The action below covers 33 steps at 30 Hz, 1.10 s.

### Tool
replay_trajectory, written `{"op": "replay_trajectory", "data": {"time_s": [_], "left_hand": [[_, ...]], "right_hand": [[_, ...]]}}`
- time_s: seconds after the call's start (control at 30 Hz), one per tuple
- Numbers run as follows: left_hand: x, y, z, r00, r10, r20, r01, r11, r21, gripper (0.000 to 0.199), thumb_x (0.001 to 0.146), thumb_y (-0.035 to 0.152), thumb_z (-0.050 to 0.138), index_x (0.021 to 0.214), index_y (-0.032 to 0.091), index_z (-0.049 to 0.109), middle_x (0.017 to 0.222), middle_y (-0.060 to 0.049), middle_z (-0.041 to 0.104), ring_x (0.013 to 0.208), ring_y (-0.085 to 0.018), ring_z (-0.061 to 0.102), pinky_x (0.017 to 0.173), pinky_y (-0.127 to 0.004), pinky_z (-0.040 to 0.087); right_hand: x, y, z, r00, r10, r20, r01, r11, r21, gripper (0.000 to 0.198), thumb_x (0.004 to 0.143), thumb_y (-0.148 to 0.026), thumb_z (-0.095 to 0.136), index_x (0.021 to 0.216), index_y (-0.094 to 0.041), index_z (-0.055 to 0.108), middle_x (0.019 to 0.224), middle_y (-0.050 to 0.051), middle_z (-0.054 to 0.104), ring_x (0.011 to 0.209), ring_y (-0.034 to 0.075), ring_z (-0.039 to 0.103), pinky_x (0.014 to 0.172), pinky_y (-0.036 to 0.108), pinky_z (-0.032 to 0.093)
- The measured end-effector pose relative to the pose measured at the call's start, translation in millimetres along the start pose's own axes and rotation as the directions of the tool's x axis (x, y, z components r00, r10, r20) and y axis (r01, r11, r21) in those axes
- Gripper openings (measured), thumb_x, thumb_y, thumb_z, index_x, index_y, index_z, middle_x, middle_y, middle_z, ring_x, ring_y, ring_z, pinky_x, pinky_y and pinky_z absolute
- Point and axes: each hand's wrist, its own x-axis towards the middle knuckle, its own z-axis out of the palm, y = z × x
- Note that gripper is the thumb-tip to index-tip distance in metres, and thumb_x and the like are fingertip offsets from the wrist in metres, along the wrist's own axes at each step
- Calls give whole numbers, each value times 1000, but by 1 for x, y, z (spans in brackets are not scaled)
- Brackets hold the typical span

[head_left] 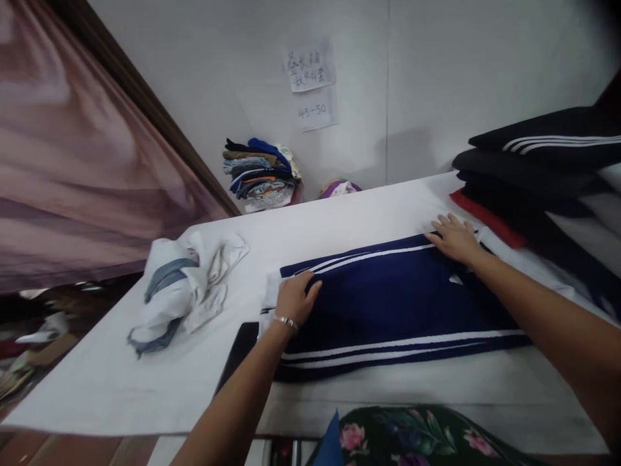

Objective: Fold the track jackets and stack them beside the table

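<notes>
A navy blue garment with white stripes [378, 298] lies folded into a long flat shape on the white table. My left hand [297, 299] rests on its left end, fingers laid on the cloth and the thumb apart. Across the far right corner of the garment, my right hand [455, 239] lies flat with its fingers spread. Some white and grey cloth [270, 291] sticks out past the garment's left end. Part of the right end is hidden by my right forearm.
A crumpled white garment with grey-blue parts [179, 285] lies on the left of the white table [111, 382]. Folded dark clothes [538, 162] are piled at the right. Another clothes stack [264, 171] stands by the wall. A dark flat object [239, 353] is beside my left forearm.
</notes>
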Motion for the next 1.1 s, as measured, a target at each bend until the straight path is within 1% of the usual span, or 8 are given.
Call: {"op": "replay_trajectory", "data": {"time_s": [0.2, 0.3, 0.43, 0.53, 0.7, 0.83, 0.97, 1.1], "left_hand": [[62, -42, 9, 920, -370, 125, 348, 922, 168, 53, 89, 50, 45, 129, 16, 53, 141, -15, 46, 131, -30, 40, 104, -46, 34], [72, -55, 15, 868, -432, 246, 372, 893, 255, 64, 82, 64, 47, 119, 14, 60, 128, -18, 57, 119, -33, 51, 97, -46, 38], [78, -64, 18, 911, -362, 196, 294, 906, 306, 55, 83, 64, 46, 101, 17, 67, 109, -14, 67, 109, -29, 58, 96, -41, 37], [78, -71, 21, 896, -401, 190, 374, 913, 162, 48, 78, 61, 57, 97, 18, 68, 110, -12, 68, 106, -28, 60, 92, -37, 41], [67, -86, 9, 863, -496, 95, 505, 854, -128, 36, 89, 47, 47, 106, 20, 65, 111, -4, 69, 100, -16, 62, 82, -24, 44], [36, -93, -11, 831, -556, 32, 555, 821, -134, 38, 91, 47, 42, 100, 19, 67, 103, -5, 71, 95, -16, 63, 79, -25, 44], [0, -82, -9, 807, -577, 126, 588, 804, -85, 40, 85, 54, 49, 83, 19, 70, 92, -8, 72, 90, -21, 64, 75, -28, 45], [-10, -65, 1, 773, -606, 189, 620, 785, -19, 39, 79, 56, 57, 93, 21, 67, 102, -9, 70, 96, -23, 63, 77, -29, 45]], "right_hand": [[-26, -89, 9, 952, -265, 151, 246, 960, 137, 58, 91, -59, 30, 136, -28, 48, 148, 8, 38, 139, 32, 27, 108, 59, 23], [-34, -93, 20, 939, -244, 244, 218, 968, 127, 59, 89, -61, 31, 135, -29, 51, 147, 8, 40, 137, 34, 31, 108, 61, 22], [-36, -86, 26, 933, -222, 284, 203, 975, 95, 61, 90, -61, 26, 138, -29, 47, 150, 7, 36, 140, 30, 26, 110, 57, 20], [-35, -85, 25, 931, -222, 290, 206, 975, 83, 62, 90, -61, 24, 139, -29, 46, 150, 6, 34, 140, 29, 25, 110, 57, 20], [-34, -83, 30, 934, -205, 293, 191, 979, 76, 63, 89, -62, 24, 139, -30, 46, 150, 5, 35, 139, 30, 27, 110, 57, 21], [-31, -78, 38, 939, -209, 273, 196, 978, 76, 64, 87, -64, 25, 138, -30, 47, 149, 6, 36, 138, 32, 29, 109, 60, 21], [-30, -75, 42, 934, -218, 284, 201, 976, 88, 66, 87, -64, 24, 138, -29, 47, 149, 6, 36, 139, 30, 28, 109, 59, 20], [-27, -71, 43, 930, -221, 293, 199, 974, 104, 66, 86, -64, 25, 137, -28, 48, 148, 7, 38, 138, 31, 29, 109, 60, 21]]}}
